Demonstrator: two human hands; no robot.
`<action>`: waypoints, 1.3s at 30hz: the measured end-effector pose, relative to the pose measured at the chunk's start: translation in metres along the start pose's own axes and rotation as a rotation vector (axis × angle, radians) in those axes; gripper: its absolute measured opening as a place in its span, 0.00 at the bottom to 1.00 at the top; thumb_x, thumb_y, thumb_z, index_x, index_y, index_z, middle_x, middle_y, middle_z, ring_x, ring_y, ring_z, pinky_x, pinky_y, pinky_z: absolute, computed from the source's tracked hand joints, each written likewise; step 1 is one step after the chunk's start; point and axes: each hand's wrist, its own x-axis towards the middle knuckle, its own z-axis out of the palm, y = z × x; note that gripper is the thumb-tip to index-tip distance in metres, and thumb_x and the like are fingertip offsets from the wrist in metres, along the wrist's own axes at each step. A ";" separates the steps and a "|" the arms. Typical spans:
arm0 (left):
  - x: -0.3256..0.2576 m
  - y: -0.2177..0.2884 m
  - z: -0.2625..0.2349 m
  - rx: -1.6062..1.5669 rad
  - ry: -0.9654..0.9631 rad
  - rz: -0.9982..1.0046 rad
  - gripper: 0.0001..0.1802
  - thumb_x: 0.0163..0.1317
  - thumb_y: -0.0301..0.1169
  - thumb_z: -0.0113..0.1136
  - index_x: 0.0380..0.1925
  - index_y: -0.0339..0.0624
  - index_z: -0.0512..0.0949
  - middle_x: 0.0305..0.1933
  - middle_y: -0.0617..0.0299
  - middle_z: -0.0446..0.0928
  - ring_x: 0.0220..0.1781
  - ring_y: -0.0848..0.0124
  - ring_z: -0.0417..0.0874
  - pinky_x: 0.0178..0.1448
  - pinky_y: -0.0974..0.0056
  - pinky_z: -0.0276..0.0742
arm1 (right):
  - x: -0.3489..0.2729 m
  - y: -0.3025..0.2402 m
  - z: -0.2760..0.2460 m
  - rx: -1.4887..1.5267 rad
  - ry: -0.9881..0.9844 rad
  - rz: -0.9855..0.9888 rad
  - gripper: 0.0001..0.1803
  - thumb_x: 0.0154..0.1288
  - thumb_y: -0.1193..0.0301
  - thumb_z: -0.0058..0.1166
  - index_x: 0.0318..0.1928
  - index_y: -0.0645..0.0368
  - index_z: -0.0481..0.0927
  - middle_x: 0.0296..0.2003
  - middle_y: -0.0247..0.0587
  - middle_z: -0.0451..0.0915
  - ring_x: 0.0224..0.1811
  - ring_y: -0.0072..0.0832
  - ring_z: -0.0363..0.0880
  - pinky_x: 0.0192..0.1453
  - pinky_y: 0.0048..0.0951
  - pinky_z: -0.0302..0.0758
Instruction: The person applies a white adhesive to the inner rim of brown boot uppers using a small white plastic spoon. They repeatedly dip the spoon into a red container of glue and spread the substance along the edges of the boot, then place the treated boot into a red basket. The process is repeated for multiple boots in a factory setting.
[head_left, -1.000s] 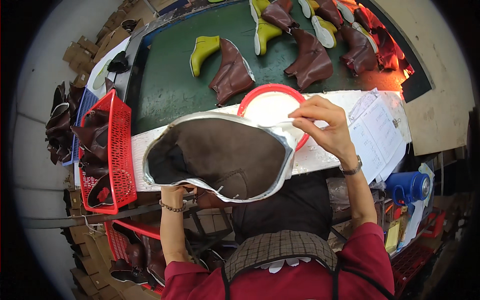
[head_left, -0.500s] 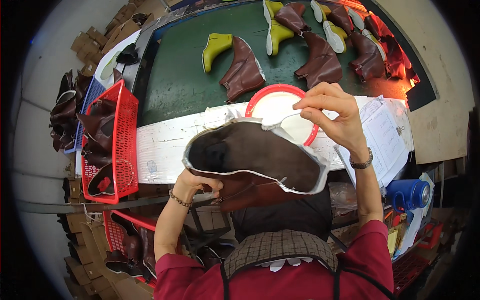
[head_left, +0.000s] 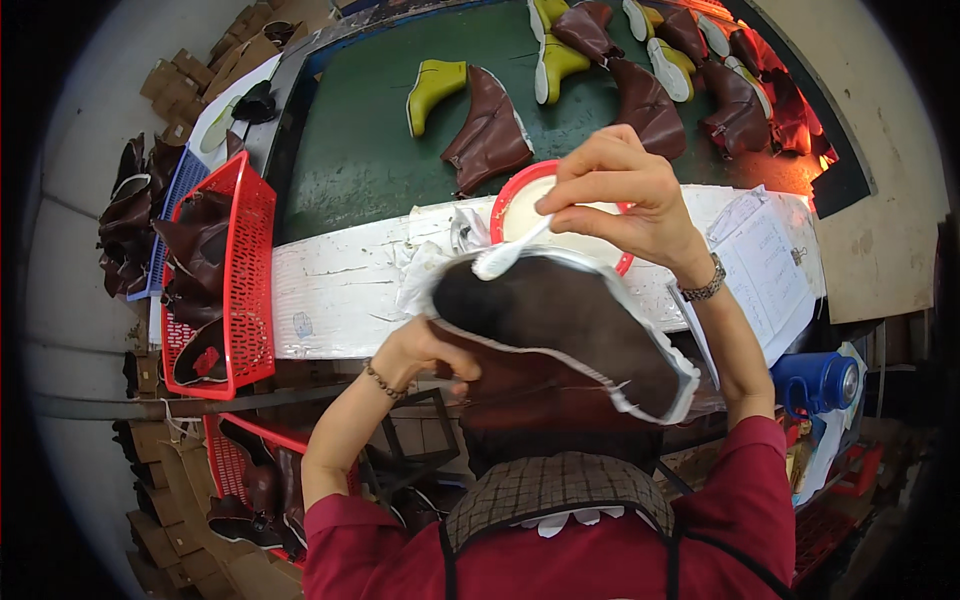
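Note:
My left hand (head_left: 430, 352) is closed on the near left side of a brown leather boot upper (head_left: 550, 325), whose dark underside faces up. A pale, ragged rim runs around that underside. Between thumb and fingers, my right hand (head_left: 630, 195) pinches the handle of a small white brush (head_left: 498, 261). The brush's bristle end is at the boot upper's far left rim. Just beyond the upper stands a red-rimmed bowl (head_left: 508, 190) holding a creamy white substance, partly hidden behind my right hand.
Brown boots (head_left: 488, 130) and yellow-green boot-shaped forms (head_left: 434, 88) stand on a green work surface (head_left: 370, 130). A red basket (head_left: 250, 280) of brown uppers is at left. Papers (head_left: 760, 270) and a blue flask (head_left: 805, 384) are at right. Orange light glows at far right.
The boot upper has shifted right and turned, its right end now nearer me. My right hand has moved left with the brush, which now points down toward the upper's far left rim.

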 end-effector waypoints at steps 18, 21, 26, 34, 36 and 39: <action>-0.021 0.017 -0.058 0.098 0.139 0.681 0.42 0.46 0.16 0.69 0.66 0.25 0.68 0.46 0.40 0.82 0.30 0.49 0.86 0.29 0.50 0.84 | -0.118 0.032 -0.003 0.032 0.500 0.638 0.07 0.64 0.78 0.67 0.43 0.62 0.89 0.37 0.35 0.84 0.38 0.24 0.79 0.45 0.24 0.73; 0.002 0.059 -0.050 -0.053 0.165 0.628 0.34 0.53 0.20 0.66 0.62 0.26 0.70 0.45 0.42 0.82 0.32 0.52 0.87 0.30 0.53 0.85 | -0.158 0.056 -0.002 -0.150 0.480 0.701 0.05 0.66 0.78 0.65 0.41 0.64 0.87 0.36 0.35 0.83 0.37 0.23 0.78 0.41 0.22 0.72; 0.079 0.139 -0.097 -0.189 0.328 0.697 0.18 0.69 0.26 0.62 0.57 0.34 0.76 0.51 0.52 0.85 0.46 0.62 0.90 0.36 0.57 0.91 | -0.193 0.057 0.021 -0.168 0.431 0.873 0.04 0.63 0.78 0.67 0.38 0.60 0.88 0.34 0.34 0.83 0.35 0.23 0.76 0.40 0.25 0.72; 0.258 0.275 -0.174 -0.313 0.477 0.791 0.17 0.69 0.34 0.70 0.51 0.36 0.79 0.48 0.55 0.84 0.47 0.63 0.87 0.44 0.61 0.92 | -0.192 0.056 0.021 -0.243 0.407 0.872 0.06 0.58 0.79 0.69 0.37 0.59 0.88 0.32 0.34 0.82 0.34 0.26 0.74 0.41 0.28 0.71; 0.300 0.286 -0.193 -0.278 0.582 0.825 0.18 0.68 0.36 0.71 0.49 0.34 0.80 0.48 0.54 0.85 0.43 0.63 0.88 0.40 0.60 0.92 | -0.188 0.055 0.021 -0.244 0.402 0.883 0.06 0.57 0.78 0.69 0.36 0.59 0.87 0.31 0.34 0.82 0.35 0.27 0.74 0.41 0.29 0.71; 0.350 0.286 -0.220 -0.128 0.633 0.755 0.29 0.66 0.47 0.73 0.53 0.31 0.78 0.49 0.51 0.84 0.44 0.60 0.88 0.43 0.57 0.91 | -0.193 0.056 0.019 -0.260 0.376 0.906 0.05 0.57 0.76 0.68 0.35 0.60 0.86 0.32 0.36 0.82 0.36 0.29 0.74 0.41 0.30 0.71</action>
